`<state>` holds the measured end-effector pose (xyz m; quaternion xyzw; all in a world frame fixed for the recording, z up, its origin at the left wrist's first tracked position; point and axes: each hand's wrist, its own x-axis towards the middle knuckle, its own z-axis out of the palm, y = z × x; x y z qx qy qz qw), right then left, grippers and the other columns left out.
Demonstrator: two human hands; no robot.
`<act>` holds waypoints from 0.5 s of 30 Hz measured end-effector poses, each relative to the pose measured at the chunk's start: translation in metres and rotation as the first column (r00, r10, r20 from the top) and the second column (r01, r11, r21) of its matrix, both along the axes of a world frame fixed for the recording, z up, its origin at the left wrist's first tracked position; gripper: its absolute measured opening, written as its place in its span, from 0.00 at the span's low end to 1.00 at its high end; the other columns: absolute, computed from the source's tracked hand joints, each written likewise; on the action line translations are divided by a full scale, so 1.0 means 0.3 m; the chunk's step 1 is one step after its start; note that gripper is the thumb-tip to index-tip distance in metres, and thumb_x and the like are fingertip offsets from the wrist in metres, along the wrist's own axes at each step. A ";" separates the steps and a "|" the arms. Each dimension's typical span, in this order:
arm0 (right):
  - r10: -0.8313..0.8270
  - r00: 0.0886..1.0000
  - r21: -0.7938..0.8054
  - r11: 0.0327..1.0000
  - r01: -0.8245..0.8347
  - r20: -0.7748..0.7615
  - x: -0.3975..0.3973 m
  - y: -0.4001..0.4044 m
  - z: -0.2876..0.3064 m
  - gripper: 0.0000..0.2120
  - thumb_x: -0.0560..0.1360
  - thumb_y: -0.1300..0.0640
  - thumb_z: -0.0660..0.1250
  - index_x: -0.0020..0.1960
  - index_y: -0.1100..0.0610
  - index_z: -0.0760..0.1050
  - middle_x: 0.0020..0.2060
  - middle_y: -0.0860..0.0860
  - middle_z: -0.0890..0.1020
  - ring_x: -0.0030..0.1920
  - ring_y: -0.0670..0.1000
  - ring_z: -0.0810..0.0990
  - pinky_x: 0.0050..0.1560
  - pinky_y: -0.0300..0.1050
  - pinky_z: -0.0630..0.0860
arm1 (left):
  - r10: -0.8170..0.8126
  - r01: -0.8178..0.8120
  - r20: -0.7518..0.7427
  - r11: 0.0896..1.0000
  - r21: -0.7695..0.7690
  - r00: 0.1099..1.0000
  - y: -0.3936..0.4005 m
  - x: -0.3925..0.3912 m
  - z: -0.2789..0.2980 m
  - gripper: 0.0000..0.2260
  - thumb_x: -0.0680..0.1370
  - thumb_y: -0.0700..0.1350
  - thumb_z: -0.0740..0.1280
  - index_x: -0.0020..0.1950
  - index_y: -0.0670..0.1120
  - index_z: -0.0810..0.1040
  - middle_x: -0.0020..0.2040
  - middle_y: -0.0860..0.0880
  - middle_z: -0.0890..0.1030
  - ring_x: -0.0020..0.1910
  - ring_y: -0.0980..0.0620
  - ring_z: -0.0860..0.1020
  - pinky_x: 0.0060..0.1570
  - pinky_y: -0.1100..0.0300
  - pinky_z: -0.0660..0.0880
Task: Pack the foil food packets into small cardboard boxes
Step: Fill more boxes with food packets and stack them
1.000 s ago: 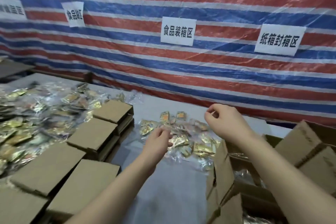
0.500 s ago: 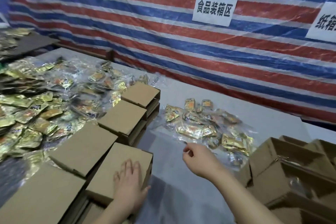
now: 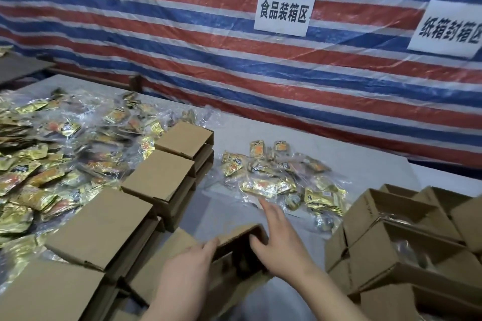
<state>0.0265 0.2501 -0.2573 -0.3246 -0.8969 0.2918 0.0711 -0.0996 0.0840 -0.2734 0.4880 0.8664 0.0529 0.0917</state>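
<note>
I had a small cardboard box (image 3: 238,247) between my hands at the near edge of the counter (image 3: 326,154), its open side turned toward me and its inside dark, so I could not tell whether anything lay in it. My left hand (image 3: 187,266) was curled on the box's left side, gripping it. My right hand (image 3: 280,237) was spread wide, thumb hooked over the box's right edge and fingers stretched out flat toward the far side.

At the right edge stood a cluster of opened boxes (image 3: 407,229); something clear and shiny showed inside the nearest ones, too blurred to name. Along the left, stacks of flattened boxes (image 3: 161,177) ran in a diagonal row from the near left corner toward the middle.

The small heap of foil packets (image 3: 281,180), in clear wrapping, lay in the middle of the counter just beyond my right fingertips, not touching them. A far bigger pile of packets (image 3: 60,154) covered the left end, well apart from both hands. Behind the counter hung a striped tarp (image 3: 234,60) with paper signs (image 3: 284,10).
</note>
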 end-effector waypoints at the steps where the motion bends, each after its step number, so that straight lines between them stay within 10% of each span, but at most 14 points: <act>1: -0.009 1.000 0.058 0.998 0.009 -0.003 0.027 0.005 0.010 0.36 0.77 0.46 0.62 0.80 0.44 0.50 0.75 0.39 0.57 0.75 0.45 0.59 0.72 0.40 0.60 | -0.041 0.041 0.014 0.999 0.018 0.999 0.018 0.012 0.019 0.21 0.78 0.48 0.60 0.69 0.61 0.62 0.63 0.56 0.76 0.60 0.52 0.77 0.51 0.57 0.72; 8: -0.143 0.934 0.148 0.984 0.099 0.326 0.224 0.076 -0.122 0.04 0.81 0.54 0.56 0.52 0.51 0.70 0.53 0.51 0.77 0.52 0.55 0.78 0.52 0.51 0.75 | -0.194 0.170 0.203 0.976 0.133 0.960 0.252 0.071 -0.102 0.12 0.81 0.56 0.60 0.56 0.51 0.77 0.54 0.52 0.81 0.56 0.50 0.77 0.52 0.58 0.69; 15: -0.303 0.864 -0.011 0.942 0.335 0.403 0.298 0.124 -0.347 0.05 0.82 0.54 0.56 0.48 0.51 0.65 0.53 0.53 0.76 0.53 0.55 0.77 0.54 0.49 0.74 | -0.168 0.170 0.408 0.985 0.031 0.897 0.395 0.112 -0.342 0.13 0.80 0.56 0.62 0.52 0.49 0.79 0.52 0.48 0.81 0.55 0.49 0.77 0.52 0.57 0.72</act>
